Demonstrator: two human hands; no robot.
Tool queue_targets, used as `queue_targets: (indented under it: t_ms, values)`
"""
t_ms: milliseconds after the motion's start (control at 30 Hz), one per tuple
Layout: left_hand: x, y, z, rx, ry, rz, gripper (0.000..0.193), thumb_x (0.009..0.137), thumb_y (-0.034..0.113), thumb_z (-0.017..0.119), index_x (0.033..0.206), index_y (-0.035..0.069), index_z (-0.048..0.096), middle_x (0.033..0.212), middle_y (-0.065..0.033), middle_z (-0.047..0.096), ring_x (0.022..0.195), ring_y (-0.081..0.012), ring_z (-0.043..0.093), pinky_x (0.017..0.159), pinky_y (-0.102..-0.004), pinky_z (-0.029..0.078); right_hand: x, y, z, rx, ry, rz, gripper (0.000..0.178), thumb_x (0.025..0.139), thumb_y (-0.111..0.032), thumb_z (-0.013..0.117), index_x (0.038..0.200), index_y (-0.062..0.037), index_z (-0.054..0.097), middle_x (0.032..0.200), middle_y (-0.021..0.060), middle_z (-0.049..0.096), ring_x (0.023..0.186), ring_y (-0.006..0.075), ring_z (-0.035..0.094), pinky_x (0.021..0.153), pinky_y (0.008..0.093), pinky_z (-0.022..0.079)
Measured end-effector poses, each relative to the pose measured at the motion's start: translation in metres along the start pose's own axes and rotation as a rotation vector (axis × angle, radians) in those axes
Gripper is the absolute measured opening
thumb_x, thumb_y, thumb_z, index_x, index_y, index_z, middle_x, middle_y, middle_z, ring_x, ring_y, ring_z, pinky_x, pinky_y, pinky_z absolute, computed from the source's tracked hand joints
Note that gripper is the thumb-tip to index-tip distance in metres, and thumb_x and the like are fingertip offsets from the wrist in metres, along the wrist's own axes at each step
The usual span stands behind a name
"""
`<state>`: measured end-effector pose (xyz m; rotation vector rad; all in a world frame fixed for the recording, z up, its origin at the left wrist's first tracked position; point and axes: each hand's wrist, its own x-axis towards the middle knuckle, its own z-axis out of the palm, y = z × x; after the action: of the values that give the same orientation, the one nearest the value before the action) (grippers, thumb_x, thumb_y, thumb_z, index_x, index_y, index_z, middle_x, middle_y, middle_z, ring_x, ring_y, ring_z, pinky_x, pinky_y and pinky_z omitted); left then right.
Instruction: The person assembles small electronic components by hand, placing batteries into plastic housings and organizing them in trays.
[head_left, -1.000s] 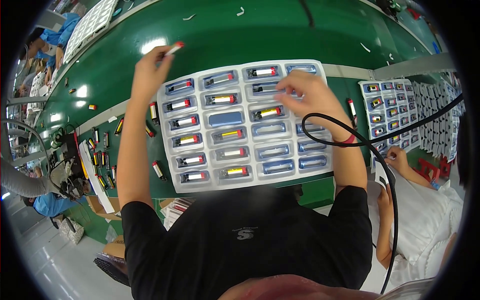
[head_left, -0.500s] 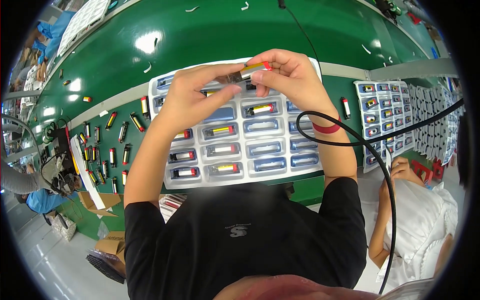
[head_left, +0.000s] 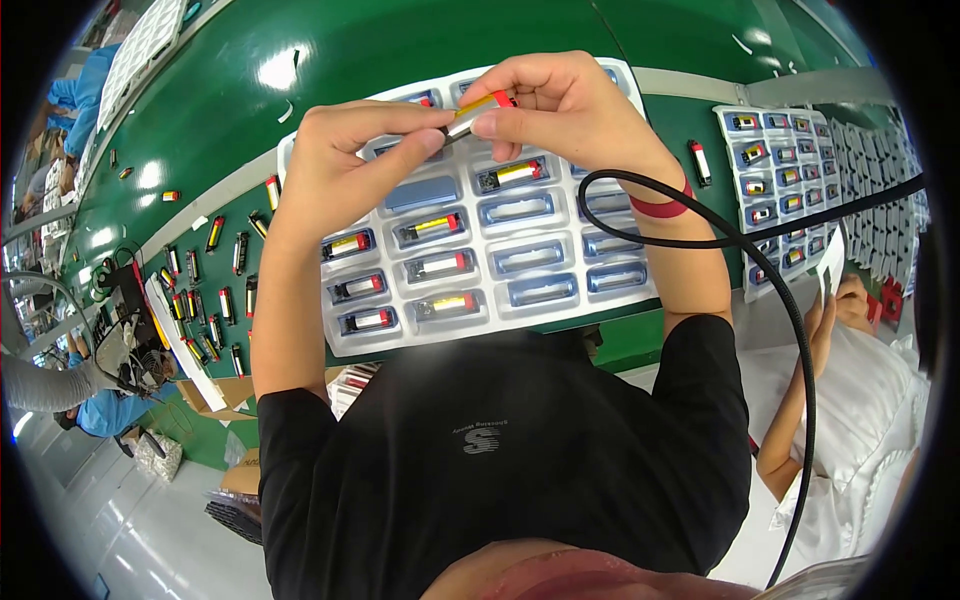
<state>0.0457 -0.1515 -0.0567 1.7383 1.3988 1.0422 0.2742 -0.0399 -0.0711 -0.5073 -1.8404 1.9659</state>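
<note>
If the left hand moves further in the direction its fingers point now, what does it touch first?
Most likely the right hand: the left hand points rightward along the small module both pinch, and their fingertips nearly meet. Depth is uncertain.

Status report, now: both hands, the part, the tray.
Left hand and right hand both pinch one small module with a red and yellow end. Held above the blister tray. Black cable crosses the right wrist.
</note>
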Motion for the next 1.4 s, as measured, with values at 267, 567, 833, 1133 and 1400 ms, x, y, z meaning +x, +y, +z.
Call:
queue_targets:
  t_ms: [267, 567, 833, 1133, 1400]
  values:
    - [0.0, -0.022, 0.055, -0.721, 0.302, -0.269, 0.013, 0.092, 0.0, 0.06, 0.102, 0.001, 0.069, 0.096, 0.0002, 0.063, 0.086, -0.0079, 0.056, 0.075, -0.0251, 0.046, -0.007, -0.018, 0.0, -0.817, 0.102, -0.429, 0.016, 0.093, 0.0, 0.069, 0.109, 0.0013, 0.072, 0.095, 0.0047, 0.071, 0.087, 0.0113, 0.067, 0.075, 0.0257, 0.055]
    - [-0.024, -0.011, 0.105, 0.558, -0.3, 0.252, 0.007, 0.085, 0.006, 0.07, 0.091, 0.003, 0.068, 0.101, -0.0105, 0.064, 0.094, -0.03, 0.066, 0.08, -0.0403, 0.055, -0.003, -0.031, -0.02, 0.123, 0.289, -0.127, 0.021, 0.099, -0.002, 0.063, 0.118, 0.0052, 0.062, 0.098, 0.0065, 0.068, 0.082, 0.0093, 0.066, 0.073, 0.0231, 0.054]
    - [-0.009, -0.005, 0.051, -0.596, 0.199, -0.225, 0.036, 0.096, -0.004, 0.062, 0.131, 0.003, 0.055, 0.118, -0.0043, 0.059, 0.092, -0.0125, 0.067, 0.079, -0.0278, 0.055, -0.008, -0.025, -0.023, 0.242, 0.254, -0.204, 0.027, 0.098, -0.004, 0.064, 0.124, 0.0034, 0.066, 0.11, 0.0141, 0.073, 0.099, 0.0186, 0.073, 0.091, 0.0297, 0.058]
    - [0.008, -0.016, 0.046, -0.784, 0.155, -0.173, 0.043, 0.096, -0.011, 0.055, 0.137, 0.002, 0.053, 0.137, -0.0116, 0.058, 0.115, -0.0186, 0.064, 0.101, -0.031, 0.053, 0.003, -0.008, -0.001, 0.007, 0.326, -0.116, 0.017, 0.093, 0.0, 0.072, 0.108, 0.003, 0.067, 0.102, 0.0072, 0.072, 0.089, 0.0095, 0.069, 0.077, 0.0208, 0.055]
    - [0.012, -0.014, 0.052, -0.833, 0.155, -0.167, 0.043, 0.097, -0.008, 0.058, 0.138, 0.0, 0.05, 0.136, -0.0121, 0.058, 0.119, -0.0191, 0.063, 0.103, -0.0307, 0.052, 0.004, 0.002, 0.001, -0.116, 0.414, -0.093, 0.019, 0.093, -0.005, 0.074, 0.111, 0.0, 0.07, 0.095, 0.0046, 0.075, 0.079, 0.0044, 0.066, 0.057, 0.0171, 0.045]
